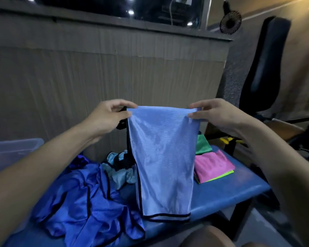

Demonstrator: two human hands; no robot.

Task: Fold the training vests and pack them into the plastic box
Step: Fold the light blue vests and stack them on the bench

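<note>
Pinching top corners of light-blue vest (163,157): left hand (108,115), right hand (215,114), each grip holding vest above blue table (230,198).

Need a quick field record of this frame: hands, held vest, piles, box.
left hand: pinches top left corner of light blue vest
right hand: pinches top right corner
held vest: hangs folded lengthwise, black trim at bottom, above blue table
unfolded pile: dark blue vests heaped on left of table
folded stack: pink vest on top, green ones beneath and behind
plastic box: clear, far left, contents not visible
</note>
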